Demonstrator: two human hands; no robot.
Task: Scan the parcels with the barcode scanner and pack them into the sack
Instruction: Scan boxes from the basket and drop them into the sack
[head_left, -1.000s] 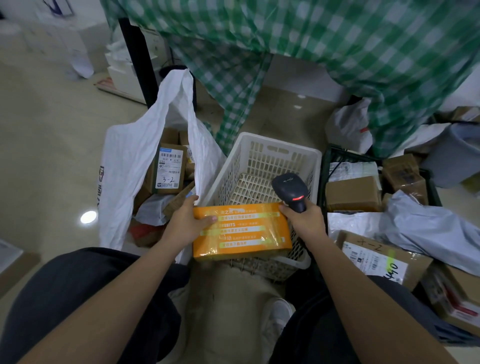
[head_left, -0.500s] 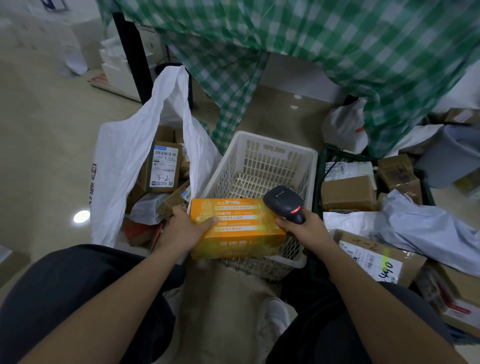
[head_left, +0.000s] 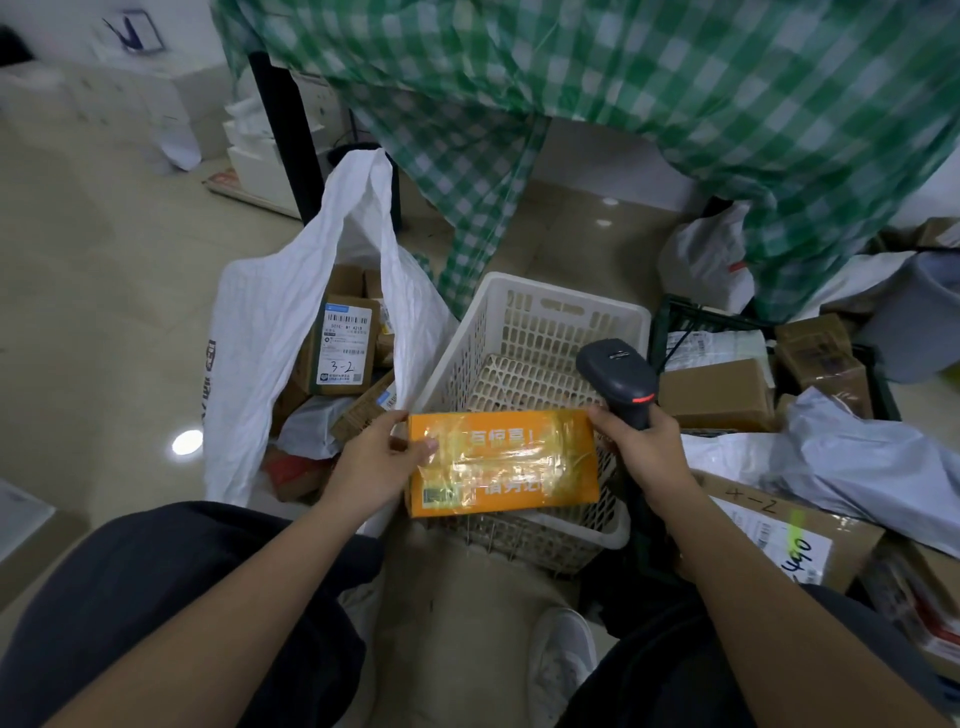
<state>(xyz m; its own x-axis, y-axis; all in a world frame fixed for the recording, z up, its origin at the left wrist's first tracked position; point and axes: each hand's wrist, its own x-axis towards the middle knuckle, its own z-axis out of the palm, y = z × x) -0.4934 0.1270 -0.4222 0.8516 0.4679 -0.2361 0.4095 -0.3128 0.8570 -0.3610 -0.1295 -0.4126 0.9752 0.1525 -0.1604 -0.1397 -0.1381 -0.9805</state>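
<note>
Both forearms were bare, with no sleeves showing anywhere along them. No watch, ring or band showed on the left hand (head_left: 371, 470) or the right hand (head_left: 644, 452). The legs were covered in dark trousers (head_left: 156, 613), near black, loose and softly creased over the thighs, with a smooth matte cloth. The cloth on the right leg matched, dark and plain, without stripes or print. One white shoe (head_left: 561, 660) showed between the knees, low-cut, with a rounded toe and a slightly grey, worn upper. Its laces could not be made out. Nothing else of the person's clothing was in view.
</note>
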